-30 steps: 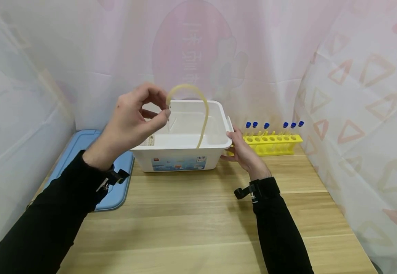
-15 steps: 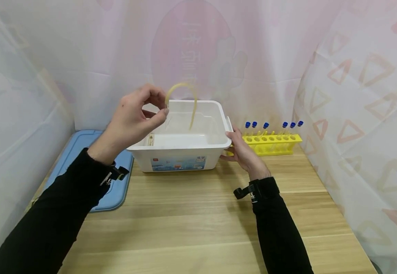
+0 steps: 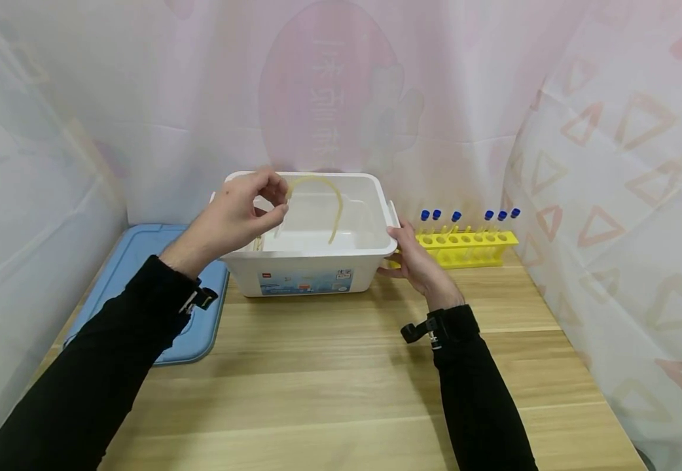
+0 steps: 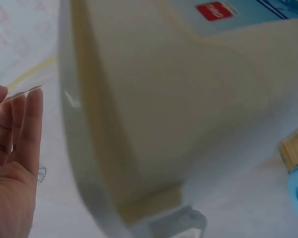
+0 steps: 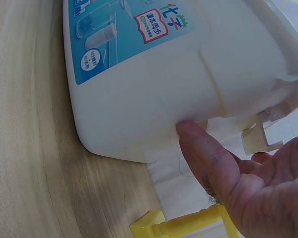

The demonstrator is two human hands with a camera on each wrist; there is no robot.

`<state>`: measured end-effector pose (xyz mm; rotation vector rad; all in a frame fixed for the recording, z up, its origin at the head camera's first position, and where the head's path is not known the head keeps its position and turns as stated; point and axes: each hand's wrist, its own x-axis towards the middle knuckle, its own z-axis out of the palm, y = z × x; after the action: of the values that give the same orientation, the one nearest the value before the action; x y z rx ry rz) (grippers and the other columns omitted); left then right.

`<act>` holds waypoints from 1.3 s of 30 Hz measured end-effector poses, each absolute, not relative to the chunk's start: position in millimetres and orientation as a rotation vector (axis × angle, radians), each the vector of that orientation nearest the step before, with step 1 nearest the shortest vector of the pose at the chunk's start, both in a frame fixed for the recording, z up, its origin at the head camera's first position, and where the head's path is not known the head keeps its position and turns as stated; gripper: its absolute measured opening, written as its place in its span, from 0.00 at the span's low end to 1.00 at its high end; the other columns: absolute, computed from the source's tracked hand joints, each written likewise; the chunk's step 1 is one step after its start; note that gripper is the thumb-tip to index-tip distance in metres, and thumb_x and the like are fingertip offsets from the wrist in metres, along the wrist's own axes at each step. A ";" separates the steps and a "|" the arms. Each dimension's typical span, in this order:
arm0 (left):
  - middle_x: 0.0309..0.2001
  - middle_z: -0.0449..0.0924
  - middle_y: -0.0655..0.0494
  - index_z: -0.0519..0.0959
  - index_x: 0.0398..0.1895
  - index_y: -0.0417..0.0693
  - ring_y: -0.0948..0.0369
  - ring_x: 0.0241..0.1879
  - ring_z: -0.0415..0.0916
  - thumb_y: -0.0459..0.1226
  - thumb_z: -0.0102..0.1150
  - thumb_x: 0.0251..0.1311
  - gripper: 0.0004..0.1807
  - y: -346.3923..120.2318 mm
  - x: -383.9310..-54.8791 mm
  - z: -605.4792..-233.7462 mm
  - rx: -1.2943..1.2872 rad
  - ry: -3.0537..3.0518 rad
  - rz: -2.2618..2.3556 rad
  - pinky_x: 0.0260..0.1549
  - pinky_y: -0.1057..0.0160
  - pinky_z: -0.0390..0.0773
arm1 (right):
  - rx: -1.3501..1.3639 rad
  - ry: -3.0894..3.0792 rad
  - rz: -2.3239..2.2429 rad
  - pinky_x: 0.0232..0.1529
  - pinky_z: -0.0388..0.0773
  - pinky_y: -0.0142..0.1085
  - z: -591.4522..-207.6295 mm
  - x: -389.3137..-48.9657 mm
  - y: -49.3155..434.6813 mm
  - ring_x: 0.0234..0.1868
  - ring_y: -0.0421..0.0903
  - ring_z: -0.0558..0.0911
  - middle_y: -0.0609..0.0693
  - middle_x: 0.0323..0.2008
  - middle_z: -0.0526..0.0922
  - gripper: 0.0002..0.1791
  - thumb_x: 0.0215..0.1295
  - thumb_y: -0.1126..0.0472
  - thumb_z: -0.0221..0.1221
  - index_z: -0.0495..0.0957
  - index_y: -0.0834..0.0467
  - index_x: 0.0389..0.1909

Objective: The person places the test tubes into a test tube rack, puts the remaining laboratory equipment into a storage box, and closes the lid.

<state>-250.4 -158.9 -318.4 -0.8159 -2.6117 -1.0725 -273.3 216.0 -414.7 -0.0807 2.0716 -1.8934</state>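
Observation:
In the head view my left hand (image 3: 237,212) is over the left side of a white plastic bin (image 3: 302,255), pinching one end of a thin yellowish rubber tube (image 3: 340,204). The tube arches to the right and its free end hangs inside the bin. A thin clear piece shows below the fingertips. The left wrist view has the hand (image 4: 15,144) beyond the rim, with part of the tube (image 4: 32,72) behind it. My right hand (image 3: 417,261) holds the bin's right end. Its thumb presses the outer wall near the handle in the right wrist view.
A yellow test tube rack (image 3: 465,252) with several blue-capped tubes stands right of the bin. Left of it lies a blue lid (image 3: 199,327), partly under my left forearm. Printed curtains (image 3: 465,78) surround the wooden table (image 3: 317,392).
My left hand has lowered with the rubber tube, whose arch has dropped from above the bin's back rim to about rim height. The right hand and bin stay in place.

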 end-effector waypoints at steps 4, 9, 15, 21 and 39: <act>0.56 0.86 0.49 0.81 0.64 0.46 0.53 0.61 0.85 0.34 0.64 0.87 0.10 -161.9 -257.3 -325.7 -0.812 -2.687 -1.047 0.52 0.53 0.85 | -0.079 2.069 -1.896 0.80 0.75 0.78 -414.1 -272.8 216.4 0.88 0.74 0.70 0.67 0.92 0.55 0.48 0.91 0.34 0.48 0.35 0.39 0.98; 0.57 0.86 0.45 0.81 0.64 0.44 0.47 0.64 0.87 0.33 0.64 0.87 0.11 -164.8 -265.1 -333.1 -0.793 -2.773 -1.040 0.57 0.46 0.88 | -0.073 2.065 -1.900 0.80 0.74 0.77 -414.6 -273.3 217.6 0.89 0.73 0.70 0.67 0.91 0.57 0.47 0.91 0.35 0.48 0.36 0.39 0.98; 0.58 0.87 0.43 0.81 0.62 0.41 0.45 0.64 0.87 0.31 0.64 0.86 0.09 -168.8 -275.5 -342.5 -0.842 -2.846 -1.008 0.68 0.40 0.86 | -0.078 2.063 -1.899 0.80 0.75 0.77 -414.9 -273.4 218.3 0.89 0.73 0.70 0.66 0.91 0.57 0.47 0.91 0.35 0.48 0.36 0.40 0.98; 0.56 0.88 0.45 0.82 0.61 0.42 0.47 0.62 0.87 0.32 0.65 0.86 0.08 -173.6 -284.3 -350.6 -0.894 -2.950 -0.950 0.65 0.42 0.86 | -0.082 2.065 -1.896 0.80 0.75 0.77 -415.0 -272.5 219.2 0.89 0.73 0.70 0.66 0.91 0.56 0.47 0.92 0.35 0.48 0.36 0.40 0.98; 0.52 0.91 0.52 0.87 0.57 0.50 0.55 0.54 0.88 0.33 0.66 0.86 0.05 -165.1 -301.7 -352.9 -1.170 -3.203 -0.703 0.61 0.48 0.87 | -0.066 2.076 -1.886 0.78 0.77 0.76 -414.5 -273.0 221.0 0.88 0.74 0.70 0.67 0.92 0.56 0.47 0.92 0.36 0.47 0.35 0.39 0.98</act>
<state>-301.7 -165.1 -352.9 -1.1699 -3.2027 -0.7031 -273.0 221.0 -414.5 -0.0658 2.0760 -1.8863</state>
